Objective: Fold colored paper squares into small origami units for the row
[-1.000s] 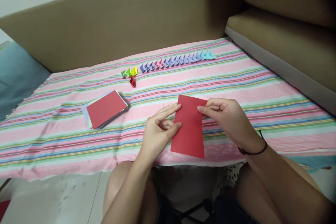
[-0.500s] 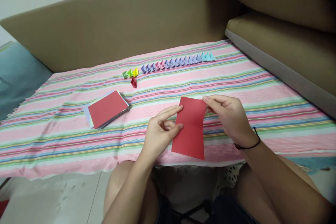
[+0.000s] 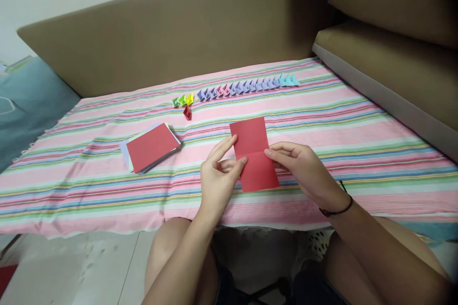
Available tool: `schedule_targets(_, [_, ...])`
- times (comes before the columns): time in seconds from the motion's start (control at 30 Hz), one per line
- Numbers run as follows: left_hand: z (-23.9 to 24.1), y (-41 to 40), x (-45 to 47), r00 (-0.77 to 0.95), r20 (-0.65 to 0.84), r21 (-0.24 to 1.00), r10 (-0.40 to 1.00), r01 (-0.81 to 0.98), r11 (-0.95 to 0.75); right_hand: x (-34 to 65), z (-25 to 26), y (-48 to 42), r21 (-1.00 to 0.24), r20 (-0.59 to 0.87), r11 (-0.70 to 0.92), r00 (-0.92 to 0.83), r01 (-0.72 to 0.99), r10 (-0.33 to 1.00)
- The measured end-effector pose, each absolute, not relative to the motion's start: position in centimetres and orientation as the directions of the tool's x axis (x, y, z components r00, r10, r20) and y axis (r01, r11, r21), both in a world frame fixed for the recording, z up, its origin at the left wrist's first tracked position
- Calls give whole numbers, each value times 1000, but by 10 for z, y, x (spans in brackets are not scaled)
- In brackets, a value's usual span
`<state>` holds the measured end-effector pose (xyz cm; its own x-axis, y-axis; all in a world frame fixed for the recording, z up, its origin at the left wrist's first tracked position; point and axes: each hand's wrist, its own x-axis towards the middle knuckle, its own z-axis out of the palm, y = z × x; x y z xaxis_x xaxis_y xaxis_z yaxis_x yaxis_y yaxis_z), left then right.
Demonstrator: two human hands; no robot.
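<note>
A red paper sheet (image 3: 254, 152) with a crease across its middle is held between both hands over the striped cloth (image 3: 358, 119). My left hand (image 3: 219, 178) pinches its left edge at the crease, forefinger stretched up along the paper. My right hand (image 3: 304, 171) pinches the right edge at the same height. A stack of coloured paper (image 3: 152, 147) with a red sheet on top lies to the left. A row of small folded paper boats (image 3: 246, 86) in several colours stands further back, with one red folded boat (image 3: 187, 112) just in front of it.
A brown padded backrest (image 3: 171, 38) rises behind the cloth and brown cushions (image 3: 390, 57) lie at the right. A blue cushion (image 3: 28, 105) is at the far left. My knees are below the cloth's front edge, above a pale floor (image 3: 71, 267).
The red sheet has moved up and slightly left and now lies lower over the cloth, showing its crease. My right hand slid down from the top corner to the crease's right end.
</note>
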<state>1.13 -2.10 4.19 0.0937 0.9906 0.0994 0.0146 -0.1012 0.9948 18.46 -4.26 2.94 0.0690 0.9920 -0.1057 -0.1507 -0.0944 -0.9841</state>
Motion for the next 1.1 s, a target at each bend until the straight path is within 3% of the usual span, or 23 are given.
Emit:
schedule_targets(0.13, [39,-19,9,126,106,990,986,77,-116,193,26,-38,-998,-32,-23,183,-51,983])
schedule_targets(0.2, [39,-16,6,91,216,946,972,228,-231,198,26,-36,-1000,6,0,193,31,981])
schedule_targets(0.3, [42,-15,2,93,554,658,827,559,-504,201,29,-36,-989,48,33,100,146,994])
schedule_targets(0.37, [44,-17,3,268,675,386,687,666,-639,197,32,-37,-965,98,95,0,245,995])
schedule_targets(0.43, [45,-21,7,455,658,201,600,661,-723,191,36,-39,-913,171,188,-79,361,982])
schedule_targets(0.53, [45,-26,14,577,588,97,567,646,-757,182,39,-43,-799,271,305,-141,518,952])
schedule_targets(0.73, [46,-27,17,625,497,56,602,669,-741,178,41,-46,-668,335,371,-184,645,924])
schedule_targets(0.93, [53,-9,-6,558,509,104,655,716,-691,197,48,-45,-779,250,316,-194,541,949])
schedule_targets(1.03, [55,2,-21,378,574,263,726,755,-601,209,50,-45,-872,153,202,-145,446,978])
schedule_targets(1.1, [55,4,-23,192,547,539,815,664,-519,212,50,-45,-945,78,100,-82,310,994])
